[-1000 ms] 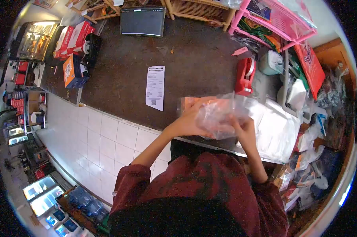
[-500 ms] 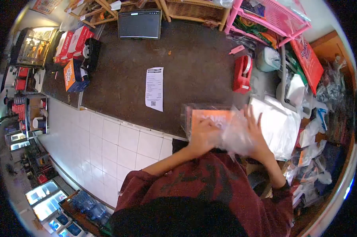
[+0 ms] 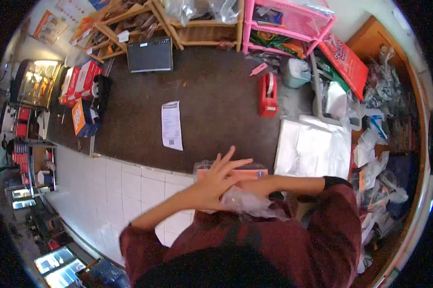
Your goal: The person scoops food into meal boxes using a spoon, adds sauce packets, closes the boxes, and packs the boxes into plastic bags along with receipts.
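Observation:
An orange printed box or pack [image 3: 262, 172] lies inside a clear plastic bag [image 3: 252, 202] at the counter's front edge, close against my body. My left hand [image 3: 215, 181] rests over it with its fingers spread apart. From the right, my right hand [image 3: 250, 185] reaches across the pack, and the two hands overlap. Its fingertips are hidden by my left hand, so their grip cannot be made out. Bunched plastic shows below both hands, on the side toward my maroon shirt.
A printed receipt [image 3: 171, 126] lies on the dark counter [image 3: 216, 96]. White plastic bags [image 3: 313, 149] are stacked at right, below a red tape dispenser [image 3: 268, 95]. A tablet [image 3: 150, 55] stands at the back near a pink rack [image 3: 291, 26]. Boxes [image 3: 86, 118] are at left.
My right hand has moved left across the pack, under my left hand. My left hand's fingers have spread. The loose plastic has come down toward my body, and the camera view has tilted.

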Demonstrator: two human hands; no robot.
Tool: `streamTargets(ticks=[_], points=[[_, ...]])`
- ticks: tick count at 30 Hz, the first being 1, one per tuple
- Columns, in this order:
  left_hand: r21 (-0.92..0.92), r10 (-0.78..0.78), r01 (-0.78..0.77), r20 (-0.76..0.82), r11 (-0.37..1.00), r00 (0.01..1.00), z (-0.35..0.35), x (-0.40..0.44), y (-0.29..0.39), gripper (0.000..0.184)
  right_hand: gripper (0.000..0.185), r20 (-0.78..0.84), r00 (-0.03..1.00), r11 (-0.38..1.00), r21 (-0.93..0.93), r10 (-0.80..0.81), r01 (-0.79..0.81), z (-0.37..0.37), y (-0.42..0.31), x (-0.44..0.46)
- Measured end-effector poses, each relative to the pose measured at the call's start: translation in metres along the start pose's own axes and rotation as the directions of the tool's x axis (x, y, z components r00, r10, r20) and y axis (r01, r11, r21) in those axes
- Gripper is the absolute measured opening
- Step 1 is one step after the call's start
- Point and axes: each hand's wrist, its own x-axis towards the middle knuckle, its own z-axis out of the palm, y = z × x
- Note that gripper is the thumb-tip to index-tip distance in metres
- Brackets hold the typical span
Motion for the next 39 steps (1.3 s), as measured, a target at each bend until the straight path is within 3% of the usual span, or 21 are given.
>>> streamTargets(ticks=[1, 3, 5, 11, 13, 14, 16, 17, 19, 20, 24, 29, 31, 32, 33, 34, 35, 36, 37, 38, 39], points=[[0.005, 0.012, -0.012, 0.011, 1.000, 1.000, 0.004, 0.000, -0.001, 0.061, 0.051, -0.005, 1.000, 1.000, 0.010, 0.001, -0.001, 0.002, -0.001, -0.002], [0.631, 0.191, -0.212, 0.103, 0.746, 0.976, 0.017, -0.001, 0.005, 0.052, 0.049, -0.021, 1.000, 1.000, 0.026, 0.008, -0.007, 0.006, -0.001, -0.006], [0.627, 0.218, -0.260, 0.145, 0.735, 0.965, 0.014, 0.010, 0.011, 0.050, 0.047, -0.042, 0.999, 0.999, 0.030, 0.024, -0.023, 0.008, -0.001, -0.009], [0.129, -0.042, 0.055, -0.099, 0.990, 0.994, 0.016, -0.009, -0.001, 0.051, 0.041, -0.274, 0.948, 0.987, 0.056, 0.162, -0.153, 0.000, 0.017, -0.031], [-0.147, -0.392, 0.383, -0.587, 0.912, 0.709, 0.035, -0.027, -0.022, 0.054, 0.039, -0.466, 0.857, 0.975, 0.114, 0.220, -0.188, -0.003, 0.025, -0.036], [-0.140, -0.384, 0.378, -0.586, 0.915, 0.713, 0.043, -0.024, -0.038, 0.054, 0.035, -0.581, 0.791, 0.980, 0.156, 0.194, -0.126, 0.004, 0.024, -0.028], [-0.776, -0.623, 0.157, -0.350, 0.611, 0.699, 0.064, -0.018, -0.059, 0.065, 0.025, -0.847, 0.514, 0.972, 0.214, 0.134, 0.099, 0.015, 0.019, -0.009], [-0.778, -0.628, 0.158, -0.350, 0.609, 0.695, 0.061, -0.018, -0.064, 0.065, 0.025, -0.845, 0.518, 0.971, 0.218, 0.135, 0.101, 0.011, 0.014, -0.005], [-0.632, -0.434, 0.110, -0.386, 0.768, 0.814, 0.037, -0.005, -0.081, 0.069, 0.025, -0.602, 0.794, 0.901, -0.388, -0.087, -0.195, -0.022, -0.010, 0.001], [-0.637, -0.444, 0.113, -0.388, 0.762, 0.808, 0.021, 0.005, -0.083, 0.069, 0.026, -0.460, 0.881, 0.844, -0.510, -0.105, -0.166, -0.032, -0.013, 0.004], [-0.874, -0.283, 0.241, 0.125, 0.423, 0.951, 0.004, 0.021, -0.096, 0.070, 0.032, -0.432, 0.901, 0.993, -0.120, -0.043, -0.011, -0.079, -0.004, -0.004], [-0.997, -0.516, -0.071, -0.068, 0.013, 0.854, 0.109, 0.008, -0.155, 0.069, 0.033, -0.906, 0.279, 0.866, 0.159, 0.319, -0.474, -0.046, 0.042, -0.032], [-0.908, -0.447, -0.320, -0.176, -0.270, 0.877, 0.123, 0.006, -0.154, 0.068, 0.034, -0.916, 0.157, 0.773, 0.208, 0.369, -0.599, -0.035, 0.049, -0.029], [-0.737, -0.229, -0.368, -0.287, -0.567, 0.930, 0.107, 0.007, -0.137, 0.060, 0.034, -0.915, 0.148, 0.736, 0.198, 0.376, -0.647, -0.034, 0.047, -0.026], [-0.757, -0.365, -0.483, -0.340, -0.440, 0.867, 0.083, 0.012, -0.111, 0.059, 0.034, -0.911, 0.156, 0.736, 0.197, 0.381, -0.647, -0.033, 0.048, -0.020], [-0.933, -0.470, -0.342, -0.353, 0.111, 0.809, 0.083, 0.007, -0.137, 0.069, 0.035, -0.861, 0.445, 0.746, -0.124, 0.247, -0.654, -0.031, 0.049, -0.009], [-0.939, -0.542, -0.263, -0.343, 0.222, 0.767, 0.087, 0.006, -0.160, 0.073, 0.036, -0.704, 0.699, 0.709, -0.429, 0.124, -0.559, -0.028, 0.050, 0.001], [-0.935, -0.610, -0.164, -0.332, 0.315, 0.719, 0.084, 0.009, -0.173, 0.077, 0.036, -0.700, 0.702, 0.711, -0.427, 0.131, -0.559, -0.022, 0.053, 0.008], [-0.952, -0.657, -0.305, -0.234, 0.007, 0.717, 0.067, 0.022, -0.162, 0.076, 0.035, -0.623, 0.774, 0.701, -0.503, 0.112, -0.506, -0.015, 0.061, 0.016], [-0.954, -0.517, -0.181, -0.283, 0.239, 0.808, 0.062, 0.029, -0.163, 0.064, 0.034, -0.537, 0.838, 0.690, -0.573, 0.093, -0.443, -0.009, 0.070, 0.020], [-0.955, -0.525, -0.184, -0.283, 0.234, 0.803, 0.056, 0.032, -0.154, 0.064, 0.034, -0.530, 0.843, 0.695, -0.571, 0.094, -0.437, 0.000, 0.080, 0.019]])
